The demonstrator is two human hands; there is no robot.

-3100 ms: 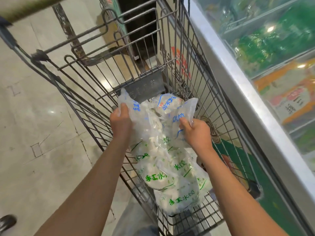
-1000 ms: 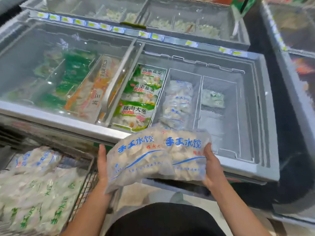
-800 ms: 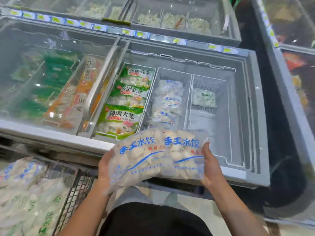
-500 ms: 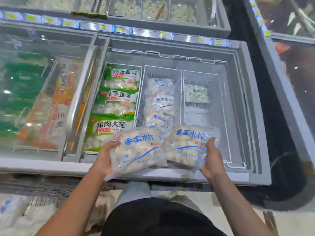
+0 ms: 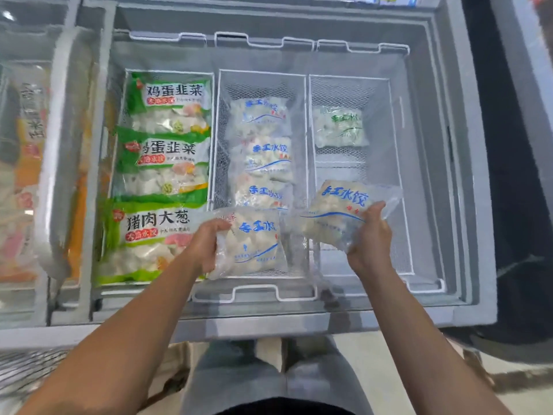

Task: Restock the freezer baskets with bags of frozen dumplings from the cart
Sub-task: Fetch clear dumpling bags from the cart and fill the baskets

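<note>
My left hand (image 5: 206, 244) grips a clear bag of dumplings with blue print (image 5: 254, 244) at the near end of the middle wire basket (image 5: 220, 85), in front of three like bags (image 5: 266, 154) that lie in a row there. My right hand (image 5: 369, 238) holds a second blue-print bag (image 5: 338, 214) tilted above the near part of the right wire basket (image 5: 392, 121). That basket has one green-print bag (image 5: 339, 127) at its far end.
Green-labelled dumpling packs (image 5: 161, 181) fill the left basket. A slid-open glass lid (image 5: 57, 145) covers the section to the left. The freezer's grey front rim (image 5: 269, 324) runs between me and the baskets. The cart's wire edge (image 5: 27, 366) shows at bottom left.
I turned from the cart to the freezer with two bags held side by side. My hands have now moved apart and forward over the baskets, one bag in each.
</note>
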